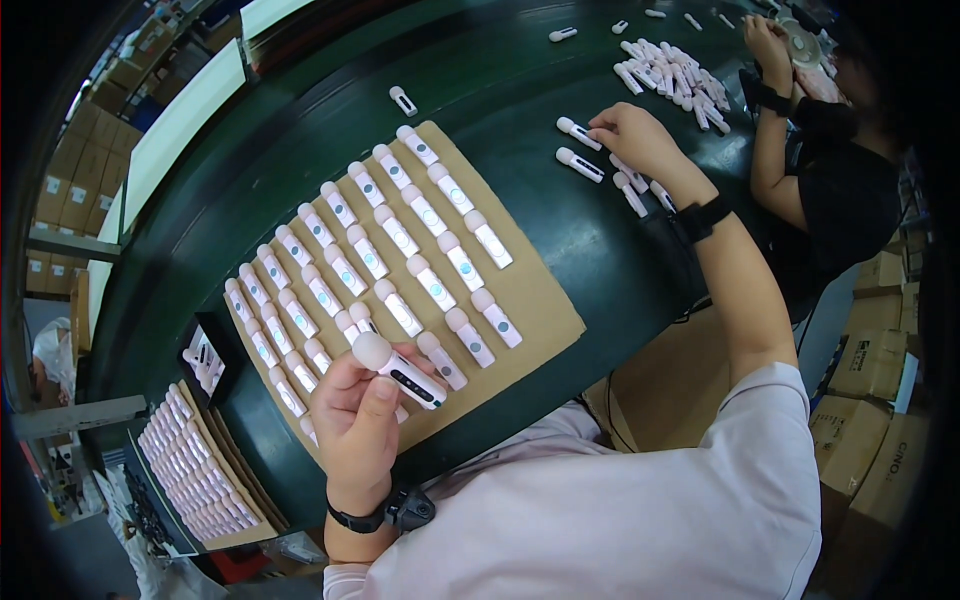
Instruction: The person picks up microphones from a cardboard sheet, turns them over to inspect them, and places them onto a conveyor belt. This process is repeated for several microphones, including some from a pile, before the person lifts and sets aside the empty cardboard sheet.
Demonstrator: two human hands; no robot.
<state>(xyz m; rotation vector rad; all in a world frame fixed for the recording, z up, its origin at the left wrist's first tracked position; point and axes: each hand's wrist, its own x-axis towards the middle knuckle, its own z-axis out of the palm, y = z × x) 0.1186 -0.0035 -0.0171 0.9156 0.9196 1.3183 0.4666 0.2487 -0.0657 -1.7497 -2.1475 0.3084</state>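
My left hand (358,425) is closed around a small pale pink microphone (398,373), its round head up to the left and its dark button strip facing up. It hovers over the near edge of a cardboard sheet (540,300). Rows of similar microphones (430,280) lie on that sheet, several partly hidden by my left hand. Farther right, my right hand (640,140) has its fingertips pinched at the lower end of another microphone (577,132) on the green table. Just below that lies a separate microphone (579,165), and a few more lie under my right wrist.
A heap of microphones (675,78) lies at the far right, near another person's arm (768,150). One lone microphone (403,100) lies beyond the sheet. To the left stand a black box (212,385) and a second loaded cardboard sheet (262,530). Cartons (868,365) are stacked at right.
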